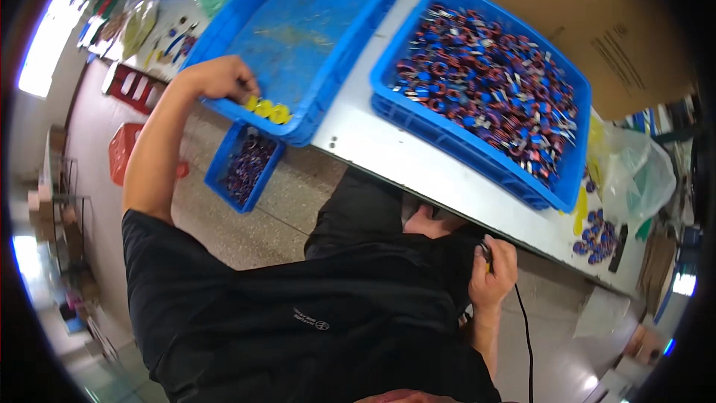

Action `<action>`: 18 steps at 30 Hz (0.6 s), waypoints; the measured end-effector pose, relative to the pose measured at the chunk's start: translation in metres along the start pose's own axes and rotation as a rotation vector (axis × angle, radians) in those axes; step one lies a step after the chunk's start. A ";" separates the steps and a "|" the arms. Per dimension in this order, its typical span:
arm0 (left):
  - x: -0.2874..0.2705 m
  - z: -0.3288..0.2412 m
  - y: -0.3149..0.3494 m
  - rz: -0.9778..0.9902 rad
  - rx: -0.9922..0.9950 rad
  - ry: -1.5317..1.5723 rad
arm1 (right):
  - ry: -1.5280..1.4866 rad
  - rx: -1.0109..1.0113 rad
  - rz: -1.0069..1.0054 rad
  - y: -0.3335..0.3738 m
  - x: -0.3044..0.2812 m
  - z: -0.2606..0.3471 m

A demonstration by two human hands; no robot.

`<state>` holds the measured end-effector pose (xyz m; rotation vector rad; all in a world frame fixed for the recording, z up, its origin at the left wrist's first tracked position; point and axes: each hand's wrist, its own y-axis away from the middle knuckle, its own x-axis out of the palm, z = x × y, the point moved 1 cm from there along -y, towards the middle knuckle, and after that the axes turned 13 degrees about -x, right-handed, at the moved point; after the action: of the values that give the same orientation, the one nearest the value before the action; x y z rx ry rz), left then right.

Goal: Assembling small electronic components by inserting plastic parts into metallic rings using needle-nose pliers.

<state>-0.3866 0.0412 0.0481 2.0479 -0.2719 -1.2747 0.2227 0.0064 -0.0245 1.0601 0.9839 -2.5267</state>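
My left hand (222, 78) is at the near left corner of the big shallow tray (298, 22), its fingers (247, 78) bent down beside a short row of yellow pieces (263, 109). They seem to meet the leftmost piece, but the fingertips are partly hidden, so I cannot tell how far they are parted or whether they grip it. The row lies inside the tray, along its near wall.

Lower right, in front of the desk (373, 145), my right hand (494, 276) has its fingers curled nearly closed around a small dark-and-yellow thing (488, 255). A black cable (528, 336) hangs just beside that hand; I can't make out whether they join.

What worries me most is the small bin (264, 176) below that tray corner — a careless lift over the wall could drop a yellow piece among its dark coils. A sideways brush of the knuckles could also scatter the row. On the right, the cable might snag the desk edge if the hand swings wide. The large bin (462, 142) is heaped with coils (485, 89) — a bump there could spill some.
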 end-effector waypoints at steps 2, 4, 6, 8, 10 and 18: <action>-0.001 -0.002 0.003 0.015 -0.033 0.051 | -0.038 -0.019 -0.014 0.002 0.000 -0.002; -0.003 -0.005 0.003 0.018 -0.020 0.020 | -0.030 0.000 -0.035 0.004 -0.001 -0.004; -0.002 -0.023 0.011 0.013 -0.013 0.008 | -0.048 0.004 -0.045 0.005 -0.001 -0.006; -0.004 -0.031 0.010 0.002 -0.022 0.004 | -0.057 0.006 -0.053 0.009 -0.003 -0.007; -0.004 -0.020 0.006 0.013 -0.069 0.050 | -0.066 0.015 -0.058 0.011 -0.003 -0.008; -0.001 0.000 -0.011 0.031 0.000 0.051 | -0.011 0.001 -0.013 0.014 -0.006 -0.017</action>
<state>-0.3890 0.0500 0.0421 2.0655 -0.2795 -1.2024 0.2427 0.0068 -0.0362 1.0422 0.9893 -2.5410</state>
